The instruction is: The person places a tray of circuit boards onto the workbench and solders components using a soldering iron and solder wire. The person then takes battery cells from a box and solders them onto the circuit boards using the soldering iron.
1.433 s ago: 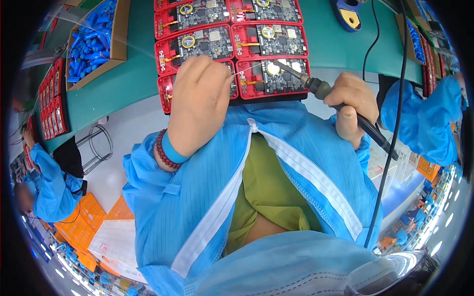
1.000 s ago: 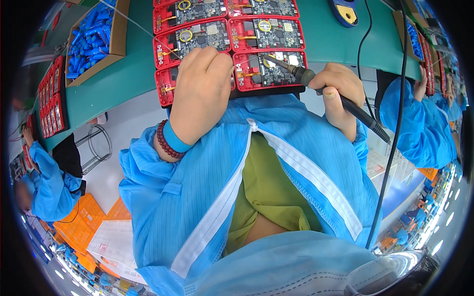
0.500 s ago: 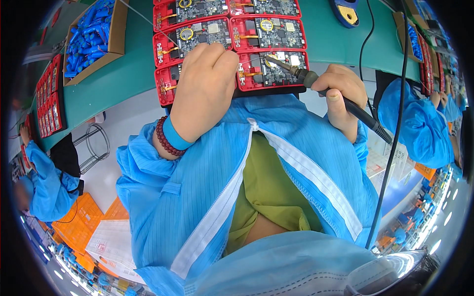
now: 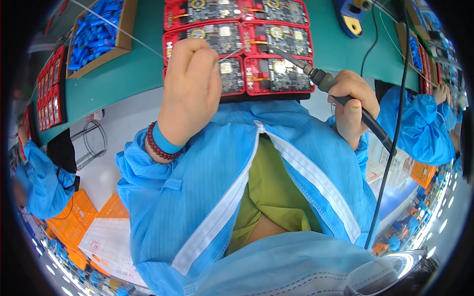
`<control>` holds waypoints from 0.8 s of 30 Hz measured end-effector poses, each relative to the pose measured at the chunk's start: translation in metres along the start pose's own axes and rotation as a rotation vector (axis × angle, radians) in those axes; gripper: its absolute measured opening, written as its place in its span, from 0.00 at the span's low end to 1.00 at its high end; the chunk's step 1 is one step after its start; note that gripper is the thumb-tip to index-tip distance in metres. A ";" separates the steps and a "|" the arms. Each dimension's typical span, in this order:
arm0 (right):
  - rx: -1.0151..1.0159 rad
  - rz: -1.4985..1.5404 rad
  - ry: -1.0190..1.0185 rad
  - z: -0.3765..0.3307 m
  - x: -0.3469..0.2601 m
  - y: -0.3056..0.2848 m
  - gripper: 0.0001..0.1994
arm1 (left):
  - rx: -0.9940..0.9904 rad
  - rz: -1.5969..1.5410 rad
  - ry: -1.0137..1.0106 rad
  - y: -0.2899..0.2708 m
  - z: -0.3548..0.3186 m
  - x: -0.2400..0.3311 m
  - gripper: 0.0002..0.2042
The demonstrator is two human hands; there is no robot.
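My right hand (image 4: pixel 354 106) is wrapped round the dark handle of a soldering iron (image 4: pixel 323 80). The iron's tip points left, over the lower part of the middle-row right circuit board (image 4: pixel 291 40); I cannot tell whether it touches. My left hand (image 4: pixel 191 93) is pinched on thin solder wire (image 4: pixel 231 54), whose free end pokes out to the right of the fingers. It covers much of the nearest left red case (image 4: pixel 233 91). The nearest right red case (image 4: pixel 280 92) holds a circuit board with a pale round part and an orange flex strip.
An open cardboard box (image 4: pixel 129 29) of blue wrapped cells (image 4: pixel 96 39) stands left on the green table (image 4: pixel 140 61). At the back right is a blue iron stand (image 4: pixel 351 19) with a yellow sponge. A black cable (image 4: pixel 395 123) hangs at right. Co-workers in blue sit on both sides.
My left hand has moved left with the wire, away from the right-hand boards. The iron has shifted right, its tip lifting off the nearest right board's round part. The view has shifted slightly.
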State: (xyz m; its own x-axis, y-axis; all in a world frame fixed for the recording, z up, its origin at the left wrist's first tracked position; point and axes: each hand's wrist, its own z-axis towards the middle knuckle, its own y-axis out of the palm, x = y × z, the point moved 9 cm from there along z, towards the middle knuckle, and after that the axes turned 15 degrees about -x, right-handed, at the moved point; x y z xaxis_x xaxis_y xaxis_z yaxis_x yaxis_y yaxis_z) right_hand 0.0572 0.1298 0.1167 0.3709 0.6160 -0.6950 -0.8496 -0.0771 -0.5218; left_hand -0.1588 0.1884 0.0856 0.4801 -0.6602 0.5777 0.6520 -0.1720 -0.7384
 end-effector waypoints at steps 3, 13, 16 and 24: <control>-0.099 0.062 -0.074 0.021 -0.007 0.019 0.15 | 0.101 0.145 -0.018 -0.027 -0.022 -0.005 0.09; -0.318 0.110 -0.176 0.073 -0.012 0.089 0.09 | 0.152 0.102 -0.154 -0.057 -0.066 -0.047 0.07; -0.327 0.089 -0.157 0.077 -0.009 0.098 0.09 | 0.108 0.066 -0.127 -0.052 -0.064 -0.053 0.06; -0.344 0.057 -0.124 0.078 -0.005 0.103 0.09 | 0.048 0.038 -0.089 -0.048 -0.063 -0.058 0.06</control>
State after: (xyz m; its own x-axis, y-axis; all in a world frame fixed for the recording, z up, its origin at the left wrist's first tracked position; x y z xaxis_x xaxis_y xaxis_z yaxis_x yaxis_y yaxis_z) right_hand -0.0621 0.1800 0.1053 0.2606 0.6919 -0.6733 -0.6840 -0.3598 -0.6346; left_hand -0.2552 0.1887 0.0655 0.5541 -0.5975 0.5797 0.6587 -0.1112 -0.7442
